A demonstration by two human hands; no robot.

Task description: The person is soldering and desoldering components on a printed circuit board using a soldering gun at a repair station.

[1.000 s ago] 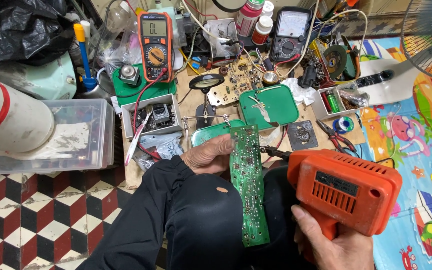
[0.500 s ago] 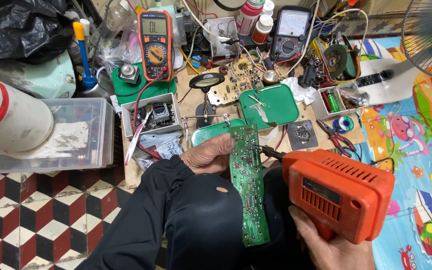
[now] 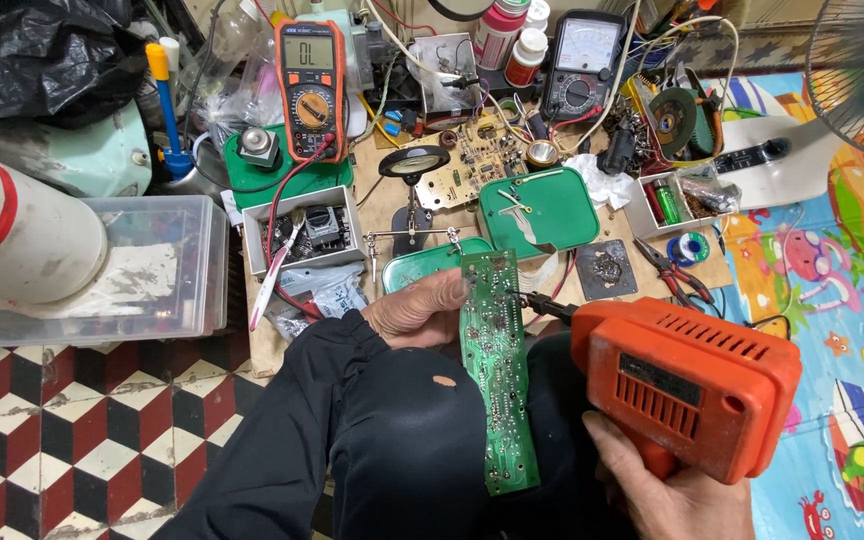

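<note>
Head view: You are bringing the orange soldering gun (image 3: 687,385) leftward and slightly lower than it sat a second ago, and its dark tip is now reaching the right edge of the long green circuit board (image 3: 495,375), near the board's upper end. Whether the tip is touching the board or standing just off it cannot be told. The board itself is holding its place across your lap; it has not shifted. Judged from this, the work is passing from approach into contact at the upper right edge.

Your left hand (image 3: 420,310) is gripping the top end of the board, fingers (image 3: 444,290) curled and pressed together over its left edge; the thumb is hidden behind the board. The board is running from those fingers down and toward you, tilted a little, solder side up.

Your right hand (image 3: 667,490) is wrapping the gun's grip from beneath, fingers closed around it; the trigger finger is not visible. The gun's tip is lying just right of your left fingertips, close to them.

Beyond the fingers, a green tray (image 3: 542,205) and an orange multimeter (image 3: 310,85) are standing on the bench.
</note>
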